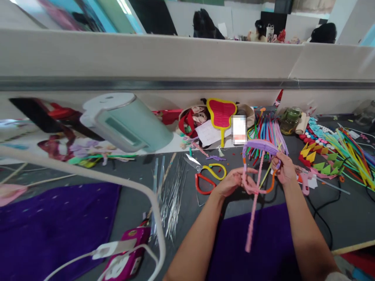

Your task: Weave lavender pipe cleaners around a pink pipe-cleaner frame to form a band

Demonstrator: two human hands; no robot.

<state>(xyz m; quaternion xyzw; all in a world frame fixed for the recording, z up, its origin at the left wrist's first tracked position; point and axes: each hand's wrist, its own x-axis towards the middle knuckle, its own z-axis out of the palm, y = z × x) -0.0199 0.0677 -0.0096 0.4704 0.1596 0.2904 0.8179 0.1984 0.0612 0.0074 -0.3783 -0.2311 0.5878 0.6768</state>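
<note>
Between my hands is a pipe-cleaner frame [260, 145], a rounded loop in purple, orange and pink with a pink stem running down through its middle and out below. My right hand [284, 168] pinches the loop's right side, near the end of the purple part. The fingers of my left hand [233, 181] are bent around its lower left side, by the pink part. Scissors [206, 175] with red and yellow handles lie open just left of my left hand. A pink glue gun [306, 181] rests right of my right wrist.
A bundle of coloured pipe cleaners [268, 130] lies behind the frame, another heap [357, 156] at the right. A red and yellow fan shape [222, 113] leans on a basket. Silver strips [172, 207], a teal container [137, 125], a power strip [129, 249] and a white bar [117, 169] occupy the left.
</note>
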